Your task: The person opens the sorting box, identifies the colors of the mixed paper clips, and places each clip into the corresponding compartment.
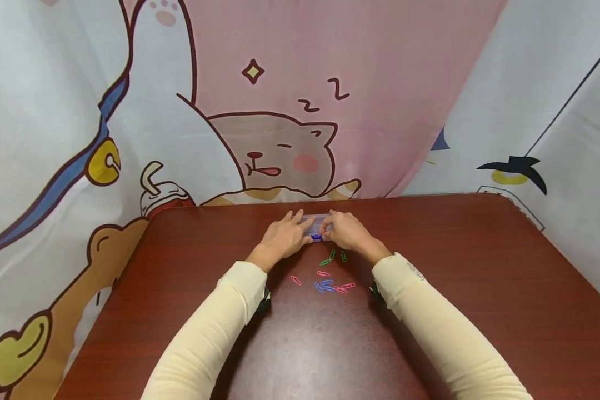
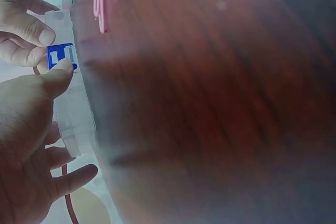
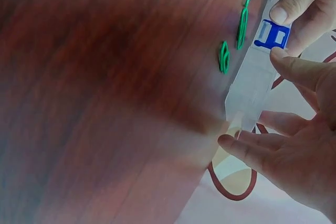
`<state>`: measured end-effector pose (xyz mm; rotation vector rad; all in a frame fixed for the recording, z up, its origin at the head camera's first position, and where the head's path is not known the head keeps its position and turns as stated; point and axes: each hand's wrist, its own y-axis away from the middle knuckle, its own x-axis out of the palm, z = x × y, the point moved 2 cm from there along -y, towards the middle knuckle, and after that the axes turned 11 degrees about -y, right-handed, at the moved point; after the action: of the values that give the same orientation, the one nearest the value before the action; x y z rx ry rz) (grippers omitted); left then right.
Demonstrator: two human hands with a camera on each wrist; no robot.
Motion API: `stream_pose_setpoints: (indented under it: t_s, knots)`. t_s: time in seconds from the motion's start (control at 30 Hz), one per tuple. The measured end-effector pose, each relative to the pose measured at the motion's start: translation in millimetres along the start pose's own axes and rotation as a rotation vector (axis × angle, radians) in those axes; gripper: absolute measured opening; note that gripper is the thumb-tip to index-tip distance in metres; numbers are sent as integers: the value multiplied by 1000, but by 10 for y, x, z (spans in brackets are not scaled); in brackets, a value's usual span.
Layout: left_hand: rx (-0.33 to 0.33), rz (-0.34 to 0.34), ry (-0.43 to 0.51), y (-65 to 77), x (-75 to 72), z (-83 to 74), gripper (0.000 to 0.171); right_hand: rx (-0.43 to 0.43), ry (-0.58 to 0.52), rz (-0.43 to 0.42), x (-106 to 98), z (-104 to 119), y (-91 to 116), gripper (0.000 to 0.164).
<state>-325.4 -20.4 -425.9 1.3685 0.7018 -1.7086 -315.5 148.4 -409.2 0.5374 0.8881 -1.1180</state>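
Observation:
A clear plastic box point(image 1: 314, 223) with a blue latch point(image 1: 316, 238) is at the table's far side, between both hands. My left hand point(image 1: 286, 234) holds its left part, the thumb at the latch and some fingers behind the box. From the other end my right hand point(image 1: 347, 230) grips it, its thumb tip also beside the latch. Both wrist views show the thumbs on either side of the blue latch point(image 3: 272, 35). Behind the clear box point(image 2: 76, 114), fingers are partly hidden. Whether the lid is fastened I cannot tell.
Green paper clips point(image 1: 343, 256) lie just in front of the box. Nearer are pink paper clips point(image 1: 296, 280) and blue paper clips point(image 1: 327, 288), loose on the dark wooden table point(image 1: 310, 350). A printed curtain point(image 1: 380, 111) hangs behind the table's far edge.

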Motion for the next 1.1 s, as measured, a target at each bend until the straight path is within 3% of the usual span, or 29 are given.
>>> stream_pose_setpoints:
  t_s: [0.27,0.53,0.93,1.1]
  knots:
    - [11,-17,-7,-4,30,12,63,-161,242,58,85,-37,44,28]
    - [5,-4,-12,-4,50,-10,63,-126,173,117,15,-92,36,31]
    - [16,-21,10,-11,11,1,61,-123,148,88,-59,-68,10,24]
    - [12,-9,25,-5,0,20,62,-56,96,58,-74,-70,-32,12]
